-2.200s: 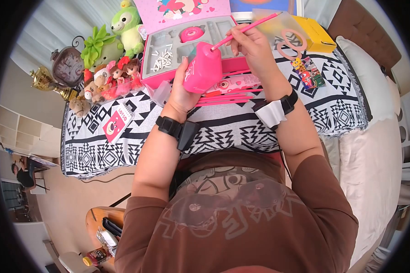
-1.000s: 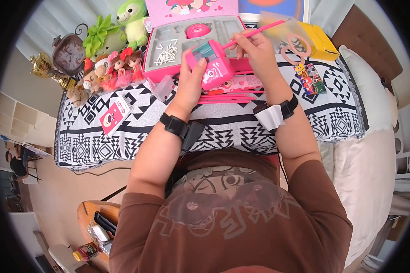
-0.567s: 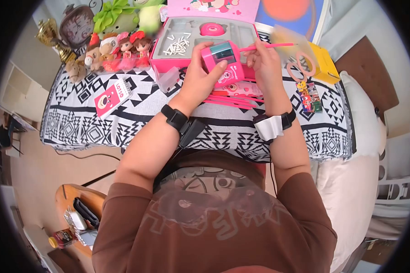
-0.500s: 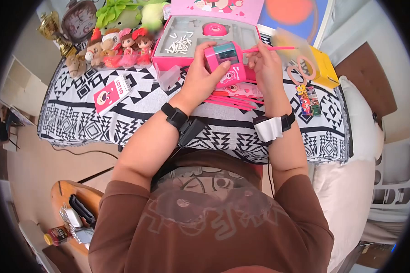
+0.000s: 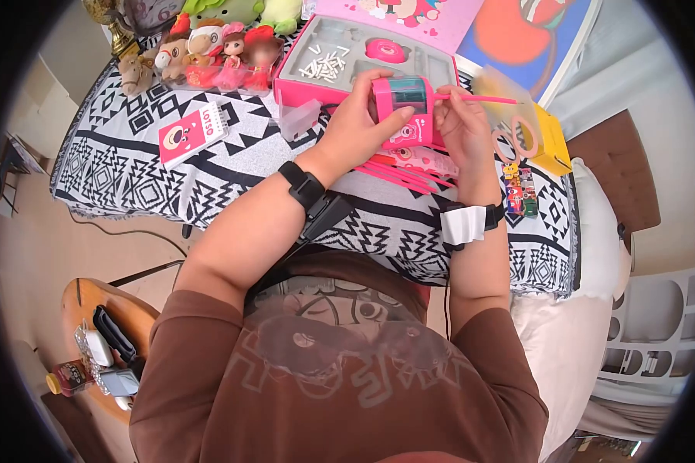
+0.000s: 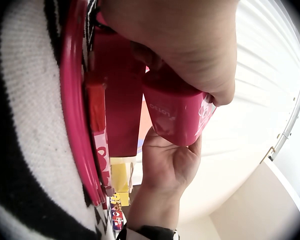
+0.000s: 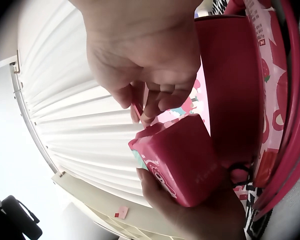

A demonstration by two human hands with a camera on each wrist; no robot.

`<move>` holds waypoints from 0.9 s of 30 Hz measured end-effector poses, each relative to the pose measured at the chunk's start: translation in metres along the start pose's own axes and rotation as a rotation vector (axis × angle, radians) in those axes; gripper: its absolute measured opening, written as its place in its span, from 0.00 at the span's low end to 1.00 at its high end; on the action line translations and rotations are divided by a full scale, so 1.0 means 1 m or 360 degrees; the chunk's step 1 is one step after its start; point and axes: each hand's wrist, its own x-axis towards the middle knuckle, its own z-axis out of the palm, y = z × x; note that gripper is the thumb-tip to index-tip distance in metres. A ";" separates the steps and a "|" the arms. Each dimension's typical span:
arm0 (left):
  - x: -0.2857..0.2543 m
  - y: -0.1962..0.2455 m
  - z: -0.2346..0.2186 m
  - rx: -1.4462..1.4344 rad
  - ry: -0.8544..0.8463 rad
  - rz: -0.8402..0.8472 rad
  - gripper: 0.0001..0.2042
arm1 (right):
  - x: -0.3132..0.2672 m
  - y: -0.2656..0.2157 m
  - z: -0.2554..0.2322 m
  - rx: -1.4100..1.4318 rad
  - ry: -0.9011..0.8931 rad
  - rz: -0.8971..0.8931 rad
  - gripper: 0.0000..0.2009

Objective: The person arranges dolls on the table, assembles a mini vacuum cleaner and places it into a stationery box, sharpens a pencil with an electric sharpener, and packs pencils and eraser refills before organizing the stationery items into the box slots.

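Above the cloth (image 5: pixel 247 174), in front of the box (image 5: pixel 305 94), the sharpener (image 5: pixel 403 130) is in the grasp of the left hand (image 5: pixel 351 131), fingers round its left side and thumb across its face. The right hand (image 5: pixel 463 127) pinches 1 pink pencil (image 5: pixel 490 99), whose near end meets the sharpener's right side; how deep it sits cannot be told. The pencil's free end points right, toward the yellow box (image 5: pixel 550 150). In the head view the sharpener overlaps the box's front edge, but the left wrist view shows a gap between the 2. Just below the hands lie loose pencils (image 5: pixel 394 176) and a pink pack (image 5: pixel 425 160), leaving a strip of cloth between them and the table's front edge. Leftward, a wider stretch of cloth separates the pencils from the notebook (image 5: pixel 189 137); the clear case (image 5: pixel 297 121) stands at the box's front left corner, near the left forearm.
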 end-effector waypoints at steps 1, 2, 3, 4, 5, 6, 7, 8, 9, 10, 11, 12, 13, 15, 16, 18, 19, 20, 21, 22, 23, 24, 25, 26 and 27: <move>0.000 0.000 0.000 -0.0001 0.0001 0.0000 0.25 | 0.000 0.001 -0.002 -0.0023 -0.0014 0.0004 0.10; 0.001 -0.001 0.000 0.0025 0.0008 0.0024 0.27 | 0.001 0.000 -0.002 -0.0024 -0.0013 0.0004 0.10; 0.001 -0.002 -0.001 0.0051 0.0014 0.0048 0.28 | 0.001 0.000 -0.002 -0.0087 -0.0019 -0.0007 0.10; 0.002 -0.003 0.000 0.0051 0.0013 0.0048 0.28 | 0.000 0.000 -0.002 -0.0149 -0.0025 -0.0018 0.10; 0.002 -0.004 0.000 0.0044 0.0021 0.0073 0.28 | 0.000 -0.001 -0.002 -0.0150 -0.0024 -0.0018 0.10; 0.002 -0.005 0.000 0.0037 0.0028 0.0097 0.28 | 0.000 -0.003 0.000 -0.0171 0.0004 -0.0031 0.09; 0.002 -0.005 0.000 0.0036 0.0027 0.0096 0.28 | 0.000 -0.005 0.001 -0.0194 0.0033 -0.0043 0.09; 0.002 -0.004 -0.001 0.0090 0.0029 0.0082 0.28 | 0.000 -0.005 0.000 -0.0194 0.0036 -0.0043 0.09; 0.002 -0.004 -0.001 0.0144 0.0033 0.0069 0.28 | 0.001 -0.005 -0.001 -0.0145 0.0026 -0.0055 0.08; 0.002 -0.004 0.000 0.0142 0.0033 0.0069 0.28 | 0.001 -0.004 -0.001 -0.0096 0.0015 -0.0066 0.07; 0.002 -0.004 -0.001 0.0140 0.0029 0.0078 0.28 | 0.001 -0.004 -0.002 -0.0097 0.0014 -0.0066 0.07; 0.002 -0.004 -0.001 0.0138 0.0027 0.0087 0.28 | 0.001 -0.003 -0.004 -0.0148 0.0020 -0.0065 0.06; 0.002 -0.003 -0.001 0.0138 0.0029 0.0088 0.28 | 0.002 -0.003 -0.004 -0.0199 0.0026 -0.0065 0.06; 0.001 -0.001 -0.001 0.0149 0.0024 0.0073 0.28 | 0.002 -0.002 -0.004 -0.0216 0.0051 -0.0074 0.06; 0.001 -0.002 -0.001 0.0149 0.0023 0.0073 0.28 | 0.002 -0.001 -0.004 -0.0233 0.0076 -0.0083 0.06; 0.001 -0.003 -0.001 0.0162 0.0034 0.0084 0.28 | 0.002 -0.001 -0.004 -0.0265 0.0101 -0.0066 0.05; 0.001 -0.003 -0.001 0.0163 0.0034 0.0084 0.28 | 0.002 -0.001 -0.004 -0.0298 0.0125 -0.0049 0.05; 0.001 -0.002 -0.002 0.0195 0.0041 0.0069 0.29 | 0.002 0.000 -0.004 -0.0297 0.0125 -0.0049 0.05; 0.001 -0.001 -0.002 0.0228 0.0047 0.0054 0.29 | 0.002 0.001 -0.004 -0.0298 0.0145 -0.0040 0.05; 0.000 -0.001 -0.002 0.0228 0.0047 0.0053 0.29 | 0.002 0.001 -0.004 -0.0299 0.0165 -0.0030 0.05; 0.001 -0.002 -0.003 0.0316 0.0060 0.0102 0.29 | 0.003 0.002 -0.004 -0.0298 0.0166 -0.0031 0.05; 0.001 -0.003 -0.003 0.0404 0.0073 0.0150 0.30 | 0.003 0.004 -0.004 -0.0285 0.0177 -0.0034 0.05; 0.001 -0.004 -0.004 0.0404 0.0072 0.0149 0.30 | 0.003 0.005 -0.003 -0.0271 0.0188 -0.0038 0.05; 0.001 -0.006 -0.004 0.0437 0.0076 0.0153 0.30 | 0.003 0.005 -0.002 -0.0271 0.0189 -0.0038 0.05; 0.001 -0.007 -0.004 0.0470 0.0080 0.0157 0.31 | 0.002 0.005 -0.001 -0.0267 0.0223 -0.0028 0.06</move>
